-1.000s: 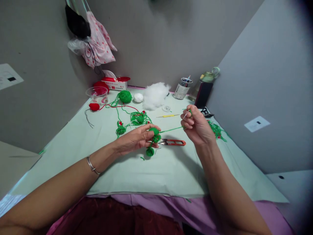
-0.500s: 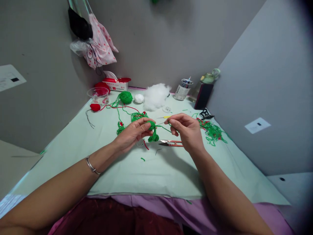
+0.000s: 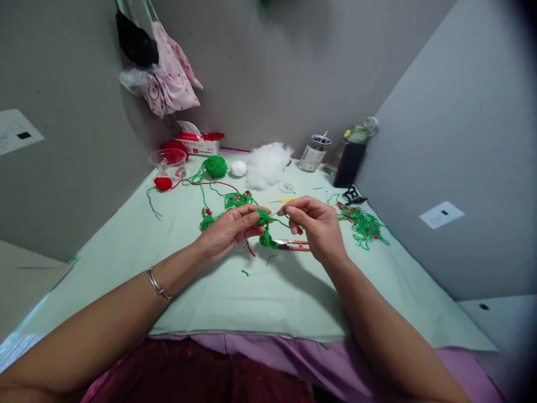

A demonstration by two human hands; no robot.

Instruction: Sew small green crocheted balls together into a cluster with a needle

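Observation:
My left hand [image 3: 229, 228] pinches a small green crocheted piece [image 3: 263, 217] between thumb and fingers; a curled lower part of it hangs beneath the fingertips. My right hand [image 3: 315, 221] is closed on a thin needle [image 3: 274, 214], whose tip points at the crocheted piece. A strand of green yarn [image 3: 281, 222] runs from the piece to the right fingers. Below the hands lie thread snips [image 3: 293, 245] with orange handles, partly covered by the right hand. Just beyond, a yellow-handled crochet hook [image 3: 288, 200] rests on the table.
Green yarn balls and tangles [image 3: 216, 167], [image 3: 367, 225] lie on the pale table cover [image 3: 201, 302]. White stuffing [image 3: 268, 165], a pen tin [image 3: 314, 154], a phone [image 3: 350, 165], a bottle [image 3: 356, 133], a plastic tub [image 3: 168, 162] and a tissue box [image 3: 203, 146] stand farther back.
My right hand has moved slightly left, bringing the needle closer to the crocheted piece. The piece has turned a little, and its hanging part has shifted right over the snips' blades.

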